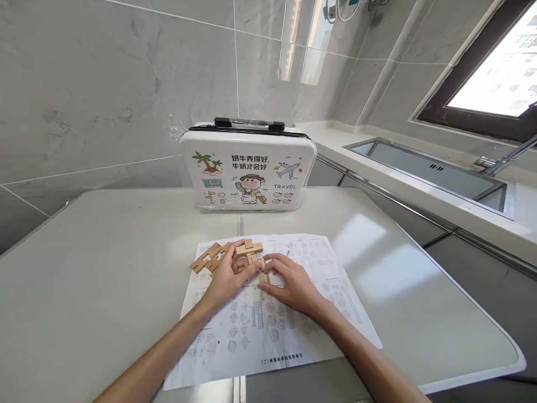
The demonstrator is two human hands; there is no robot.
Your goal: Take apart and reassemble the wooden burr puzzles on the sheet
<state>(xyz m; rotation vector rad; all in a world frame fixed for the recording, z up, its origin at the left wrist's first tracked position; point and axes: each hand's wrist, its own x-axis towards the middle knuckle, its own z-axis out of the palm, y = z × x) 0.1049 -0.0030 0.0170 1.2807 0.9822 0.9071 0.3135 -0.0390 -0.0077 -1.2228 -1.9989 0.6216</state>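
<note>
My left hand (222, 280) is closed around a few joined wooden puzzle pieces (250, 250), notched blocks set crosswise to one another. My right hand (293, 284) has its fingertips at the right side of these blocks. A small wooden block (264, 278) shows between its thumb and fingers, partly covered. Flat notched wooden pieces (205, 258), some with dark marks, lie just left of my left hand. Both hands are over a printed paper sheet (327, 313) with many small diagrams, its title upside down to me. My fingers hide part of the joined blocks.
A white case (268, 151) with cartoon prints and a black handle stands at the back of the light table (104, 268), against the tiled wall. On the right are a counter with a sink (419, 168), a faucet (493, 162) and a window.
</note>
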